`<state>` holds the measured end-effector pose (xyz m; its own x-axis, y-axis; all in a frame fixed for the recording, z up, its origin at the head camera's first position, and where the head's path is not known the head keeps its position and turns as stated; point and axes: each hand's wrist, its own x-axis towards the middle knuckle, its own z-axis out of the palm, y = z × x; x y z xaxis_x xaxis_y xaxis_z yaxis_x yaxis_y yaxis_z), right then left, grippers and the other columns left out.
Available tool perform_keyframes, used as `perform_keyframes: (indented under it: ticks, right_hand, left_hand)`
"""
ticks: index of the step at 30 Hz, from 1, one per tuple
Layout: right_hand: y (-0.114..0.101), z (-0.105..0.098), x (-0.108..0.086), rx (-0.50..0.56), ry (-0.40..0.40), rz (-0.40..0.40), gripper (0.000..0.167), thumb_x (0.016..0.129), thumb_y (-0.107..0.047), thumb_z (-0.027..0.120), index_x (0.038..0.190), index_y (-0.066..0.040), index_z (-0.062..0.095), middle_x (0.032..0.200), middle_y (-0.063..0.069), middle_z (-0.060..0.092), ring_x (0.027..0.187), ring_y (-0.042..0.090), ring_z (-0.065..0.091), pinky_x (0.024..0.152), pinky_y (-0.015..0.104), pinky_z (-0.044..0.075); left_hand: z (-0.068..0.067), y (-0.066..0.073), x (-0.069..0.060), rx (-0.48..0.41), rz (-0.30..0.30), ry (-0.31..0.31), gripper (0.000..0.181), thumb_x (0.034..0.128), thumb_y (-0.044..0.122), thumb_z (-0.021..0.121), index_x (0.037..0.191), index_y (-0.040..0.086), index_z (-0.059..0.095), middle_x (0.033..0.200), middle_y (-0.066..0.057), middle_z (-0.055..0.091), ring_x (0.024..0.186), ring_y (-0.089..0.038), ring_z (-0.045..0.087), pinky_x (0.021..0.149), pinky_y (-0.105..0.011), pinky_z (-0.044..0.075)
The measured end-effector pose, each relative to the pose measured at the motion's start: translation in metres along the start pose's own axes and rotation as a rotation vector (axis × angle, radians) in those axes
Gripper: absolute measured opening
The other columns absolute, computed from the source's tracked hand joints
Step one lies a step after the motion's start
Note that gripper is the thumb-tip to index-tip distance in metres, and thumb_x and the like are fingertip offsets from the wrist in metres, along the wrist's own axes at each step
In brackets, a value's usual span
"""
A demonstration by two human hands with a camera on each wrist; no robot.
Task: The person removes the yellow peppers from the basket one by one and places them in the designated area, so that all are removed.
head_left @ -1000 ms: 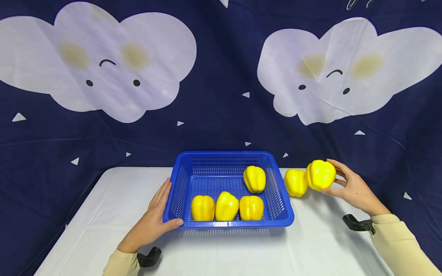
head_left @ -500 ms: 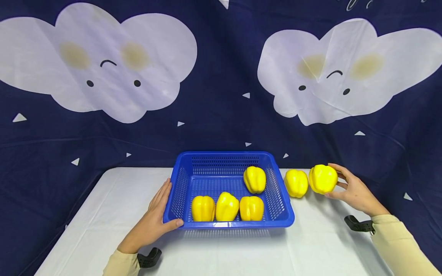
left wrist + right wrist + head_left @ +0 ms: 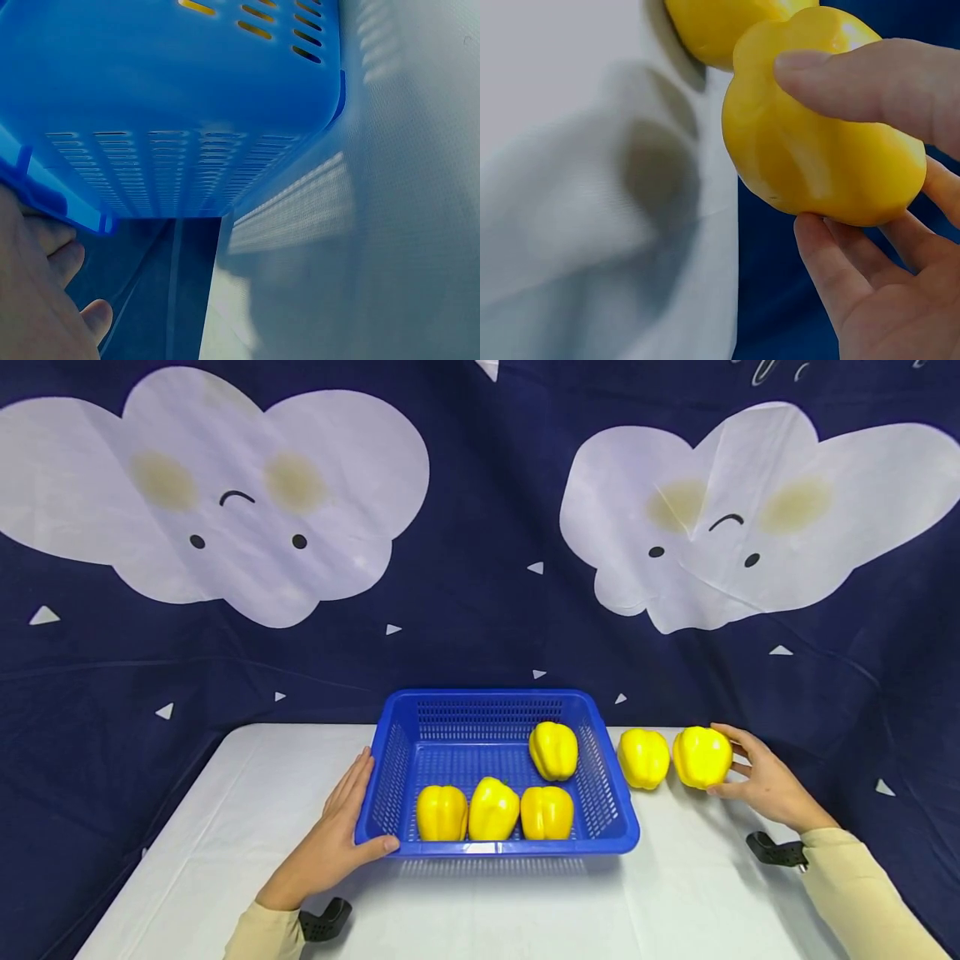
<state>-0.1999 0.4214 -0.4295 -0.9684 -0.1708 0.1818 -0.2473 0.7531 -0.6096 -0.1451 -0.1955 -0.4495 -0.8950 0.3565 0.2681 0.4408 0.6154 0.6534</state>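
In the head view my left hand (image 3: 327, 847) lies along the left side of a blue basket (image 3: 495, 848), fingers straight and thumb on the front rim. Its fingertips (image 3: 69, 259) show beside the basket rim in the left wrist view. My right hand (image 3: 772, 785) grips a yellow bell pepper (image 3: 702, 757) between thumb and fingers, right of the basket; whether this pepper touches the table is unclear. Another yellow pepper (image 3: 643, 759) stands between it and the basket, with a narrow gap. Inside the basket are several yellow peppers, one (image 3: 553, 751) at back right and a row (image 3: 492, 809) along the front.
A white-covered table (image 3: 525, 910) carries the basket and peppers. Directly behind its back edge hangs a dark blue cloth (image 3: 480, 610) printed with clouds. Black wrist mounts (image 3: 324, 921) sit at both wrists.
My right hand has lowered its pepper and moved it slightly right, away from the neighbouring pepper. The left hand and the basket have stayed in place.
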Motion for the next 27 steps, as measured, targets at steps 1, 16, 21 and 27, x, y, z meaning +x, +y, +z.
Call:
perform_keyframes:
  ticks: [1,16,21,27]
  right_hand:
    - [0.001,0.001,0.001,0.004,-0.002,-0.006,0.102,0.070,-0.006,0.090,0.152,0.004,0.031,0.146,0.032,0.036,0.124,0.054,0.043,0.083,0.001,0.040]
    - [0.007,0.016,0.007,0.000,-0.048,0.030,0.103,0.069,0.000,0.088,0.151,0.009,0.026,0.147,0.039,0.032,0.122,0.064,0.043,0.095,0.065,0.043]
    - [0.008,0.020,0.007,-0.007,-0.078,0.084,0.104,0.070,-0.003,0.087,0.153,0.008,0.024,0.150,0.039,0.028,0.124,0.065,0.041,0.096,0.065,0.044]
    - [0.009,0.023,0.009,-0.023,-0.098,0.124,0.106,0.071,-0.004,0.087,0.154,0.007,0.023,0.150,0.040,0.027,0.128,0.063,0.038,0.098,0.065,0.043]
  left_hand:
    - [0.000,0.000,0.000,0.001,0.002,0.000,0.110,0.0844,0.032,0.079,0.161,0.004,0.005,0.169,-0.008,-0.005,0.152,-0.041,0.002,0.111,-0.075,0.012]
    - [-0.001,0.000,0.000,0.002,0.004,0.002,0.110,0.0843,0.032,0.079,0.161,0.004,0.006,0.169,-0.010,-0.004,0.152,-0.040,0.002,0.110,-0.075,0.012]
    - [-0.001,0.000,0.001,-0.005,0.003,-0.001,0.110,0.0843,0.031,0.079,0.161,0.003,0.006,0.169,-0.010,-0.004,0.152,-0.041,0.002,0.110,-0.075,0.012]
    - [0.000,0.000,0.000,-0.012,0.001,-0.003,0.110,0.0845,0.031,0.079,0.161,0.003,0.006,0.169,-0.012,-0.004,0.152,-0.041,0.002,0.110,-0.075,0.012]
